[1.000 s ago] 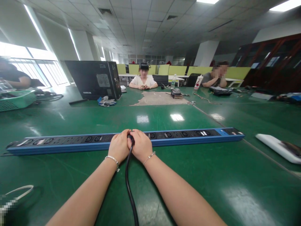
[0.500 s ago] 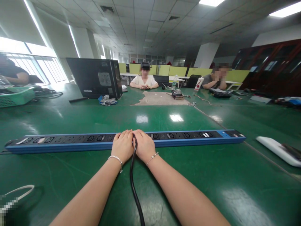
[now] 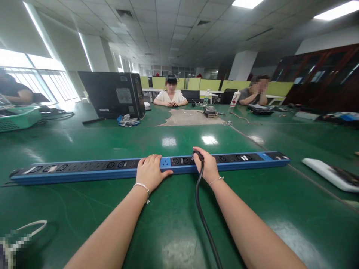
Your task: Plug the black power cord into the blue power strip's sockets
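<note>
A long blue and black power strip [image 3: 92, 175] lies across the green table, with several sockets along its top. My left hand [image 3: 149, 172] grips it near the middle, fingers over the top and thumb along the near side, just left of a blue socket [image 3: 165, 163]. Farther right, my right hand [image 3: 209, 164] pinches a black plug [image 3: 199, 155] at the strip's top. Whether its end sits in a socket is hidden by the fingers. From the plug, a black cord [image 3: 198, 194] hangs toward me and runs down out of view.
A black computer case [image 3: 112, 95] stands at the back left beside work gloves [image 3: 128, 120]. Far left is a green basket [image 3: 21, 119]. A white object [image 3: 327, 173] lies right of the strip. Across the table sits a person [image 3: 170, 97]; others sit to both sides.
My hands were together at the strip's middle; my right hand has moved right along it with the plug and cord, uncovering the blue socket. My left hand stays on the strip.
</note>
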`<move>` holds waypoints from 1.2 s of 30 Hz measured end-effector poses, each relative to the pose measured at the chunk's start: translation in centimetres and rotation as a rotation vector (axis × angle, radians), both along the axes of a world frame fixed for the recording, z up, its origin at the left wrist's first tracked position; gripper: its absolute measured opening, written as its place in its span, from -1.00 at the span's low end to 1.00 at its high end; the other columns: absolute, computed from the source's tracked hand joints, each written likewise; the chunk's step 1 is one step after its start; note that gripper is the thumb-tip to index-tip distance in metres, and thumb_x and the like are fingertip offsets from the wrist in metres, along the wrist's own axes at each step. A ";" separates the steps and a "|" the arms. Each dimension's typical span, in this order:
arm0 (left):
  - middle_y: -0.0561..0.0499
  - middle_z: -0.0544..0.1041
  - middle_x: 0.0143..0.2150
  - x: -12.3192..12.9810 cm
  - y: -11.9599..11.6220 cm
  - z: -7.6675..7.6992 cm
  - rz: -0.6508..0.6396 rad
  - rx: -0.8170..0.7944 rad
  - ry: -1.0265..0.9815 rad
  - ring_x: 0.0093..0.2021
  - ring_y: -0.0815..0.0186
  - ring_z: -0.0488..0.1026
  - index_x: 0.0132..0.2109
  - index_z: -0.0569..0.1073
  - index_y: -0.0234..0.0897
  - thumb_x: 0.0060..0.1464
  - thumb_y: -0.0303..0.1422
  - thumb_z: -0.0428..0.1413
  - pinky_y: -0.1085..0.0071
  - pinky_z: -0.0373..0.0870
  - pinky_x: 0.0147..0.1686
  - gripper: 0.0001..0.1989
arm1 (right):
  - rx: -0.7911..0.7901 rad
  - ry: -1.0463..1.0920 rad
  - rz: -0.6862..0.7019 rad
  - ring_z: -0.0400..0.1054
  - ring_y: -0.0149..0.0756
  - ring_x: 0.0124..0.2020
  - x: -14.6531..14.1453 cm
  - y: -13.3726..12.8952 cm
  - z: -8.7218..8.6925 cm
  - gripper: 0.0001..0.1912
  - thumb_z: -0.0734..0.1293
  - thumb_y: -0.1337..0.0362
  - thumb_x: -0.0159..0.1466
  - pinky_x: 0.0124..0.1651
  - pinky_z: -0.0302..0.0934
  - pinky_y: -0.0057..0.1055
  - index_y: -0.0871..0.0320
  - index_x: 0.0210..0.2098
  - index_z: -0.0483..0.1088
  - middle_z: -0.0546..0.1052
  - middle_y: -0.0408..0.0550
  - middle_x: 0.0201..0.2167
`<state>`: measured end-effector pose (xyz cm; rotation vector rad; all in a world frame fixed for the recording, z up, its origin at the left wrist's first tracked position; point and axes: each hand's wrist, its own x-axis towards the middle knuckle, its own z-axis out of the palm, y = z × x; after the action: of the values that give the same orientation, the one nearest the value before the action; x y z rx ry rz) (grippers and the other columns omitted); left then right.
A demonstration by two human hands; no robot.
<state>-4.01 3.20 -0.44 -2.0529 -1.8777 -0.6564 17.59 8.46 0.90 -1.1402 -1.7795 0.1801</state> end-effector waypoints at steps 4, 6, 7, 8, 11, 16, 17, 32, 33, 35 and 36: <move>-0.20 0.43 0.05 0.0 0.0 0.0 0.001 -0.011 -0.004 0.09 0.04 0.31 0.06 0.32 -0.27 -0.08 0.10 0.06 0.10 0.12 0.06 -0.33 | -0.034 -0.030 0.039 0.45 -0.28 -0.23 1.2 0.3 -0.4 -0.66 0.17 0.21 0.21 -0.08 0.32 -0.31 0.17 -0.10 0.43 0.56 0.00 -0.24; -0.20 0.43 0.06 0.0 0.1 0.0 0.003 -0.013 -0.006 0.08 0.04 0.31 0.07 0.32 -0.27 -0.08 0.10 0.06 0.09 0.12 0.06 -0.33 | -0.018 -0.048 0.048 0.44 -0.28 -0.21 1.1 0.2 -0.3 -0.65 0.16 0.22 0.22 -0.06 0.31 -0.31 0.18 -0.10 0.43 0.55 0.01 -0.23; -0.20 0.43 0.05 0.0 0.1 0.0 0.002 -0.013 -0.007 0.08 0.04 0.31 0.07 0.32 -0.27 -0.08 0.10 0.06 0.09 0.12 0.06 -0.33 | -0.009 -0.054 0.048 0.44 -0.28 -0.19 1.0 0.1 -0.3 -0.66 0.16 0.23 0.22 -0.05 0.31 -0.31 0.19 -0.10 0.43 0.55 0.02 -0.21; -0.20 0.43 0.05 0.0 0.1 0.0 -0.001 -0.013 -0.008 0.08 0.04 0.31 0.07 0.32 -0.27 -0.08 0.10 0.06 0.09 0.13 0.06 -0.33 | 0.002 -0.062 0.044 0.44 -0.27 -0.18 1.0 0.0 -0.2 -0.66 0.15 0.23 0.22 -0.04 0.30 -0.30 0.18 -0.11 0.43 0.55 0.02 -0.20; -0.20 0.44 0.05 0.0 0.1 0.1 -0.009 -0.012 -0.009 0.08 0.04 0.32 0.07 0.33 -0.27 -0.07 0.09 0.06 0.09 0.13 0.06 -0.34 | 0.038 -0.103 0.029 0.42 -0.28 -0.13 0.9 -0.2 0.1 -0.68 0.14 0.27 0.23 0.01 0.29 -0.30 0.16 -0.12 0.43 0.54 0.01 -0.17; -0.19 0.44 0.05 0.0 0.0 0.2 -0.004 -0.011 -0.001 0.08 0.06 0.32 0.06 0.33 -0.26 -0.07 0.07 0.08 0.11 0.12 0.07 -0.35 | 0.063 -0.256 0.049 0.39 -0.32 -0.07 0.4 -0.4 -0.1 -0.67 0.14 0.33 0.23 0.05 0.27 -0.36 0.16 -0.09 0.41 0.51 -0.01 -0.10; -0.19 0.44 0.05 0.0 0.0 0.2 -0.003 -0.008 0.000 0.08 0.06 0.32 0.06 0.33 -0.27 -0.07 0.07 0.08 0.11 0.12 0.08 -0.35 | 0.063 -0.270 0.044 0.39 -0.33 -0.07 0.3 -0.4 -0.2 -0.67 0.13 0.34 0.23 0.05 0.27 -0.37 0.16 -0.09 0.41 0.51 -0.01 -0.10; -0.18 0.43 0.07 0.3 -0.2 0.4 0.019 -0.020 0.001 0.10 0.07 0.31 0.07 0.33 -0.23 -0.05 0.05 0.08 0.10 0.14 0.08 -0.39 | 0.126 -0.324 -0.119 0.36 -0.22 0.01 0.3 -0.7 -2.0 -0.62 0.13 0.24 0.29 0.12 0.16 -0.19 0.19 0.05 0.32 0.49 0.08 -0.02; -0.18 0.43 0.07 0.3 -0.2 0.3 0.020 -0.023 0.005 0.10 0.07 0.31 0.07 0.33 -0.22 -0.05 0.05 0.07 0.10 0.13 0.08 -0.38 | 0.114 -0.321 -0.154 0.36 -0.19 0.01 0.2 -0.7 -2.1 -0.60 0.14 0.22 0.28 0.12 0.15 -0.18 0.23 0.06 0.31 0.49 0.11 -0.04; -0.16 0.42 0.08 0.2 -0.2 0.3 0.021 -0.030 0.015 0.11 0.07 0.30 0.09 0.32 -0.21 -0.05 0.06 0.07 0.09 0.13 0.08 -0.37 | 0.085 -0.313 -0.201 0.37 -0.16 0.00 0.1 -0.6 -2.2 -0.59 0.15 0.19 0.27 0.13 0.12 -0.18 0.29 0.02 0.33 0.51 0.15 -0.09; -0.16 0.42 0.08 0.2 -0.2 0.3 0.020 -0.032 0.020 0.11 0.06 0.30 0.10 0.32 -0.21 -0.05 0.06 0.06 0.09 0.13 0.08 -0.37 | 0.069 -0.306 -0.206 0.37 -0.16 -0.01 0.1 -0.6 -2.3 -0.62 0.15 0.19 0.27 0.13 0.12 -0.19 0.28 -0.03 0.36 0.53 0.14 -0.12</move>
<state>-3.79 3.03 -0.16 -2.0496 -1.9070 -0.6032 17.64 7.88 -1.35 -1.3469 -1.8995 -0.1872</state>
